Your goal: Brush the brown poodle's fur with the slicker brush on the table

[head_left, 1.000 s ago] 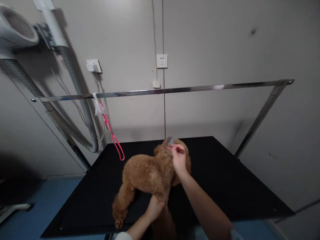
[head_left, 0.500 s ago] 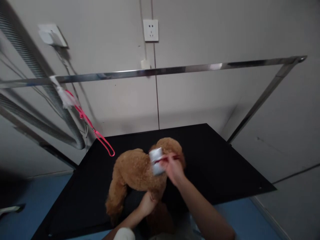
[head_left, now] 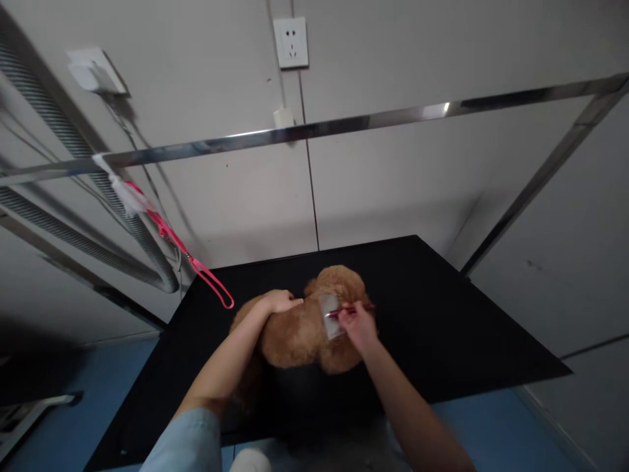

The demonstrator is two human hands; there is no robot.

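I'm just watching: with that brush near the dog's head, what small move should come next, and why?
Perhaps one gentle stroke of the brush through the nearby fur of the dog. The right hand holds the brush over the coat, and the left hand rests on the dog's back, seemingly steadying it. Blur hides whether the brush is touching.
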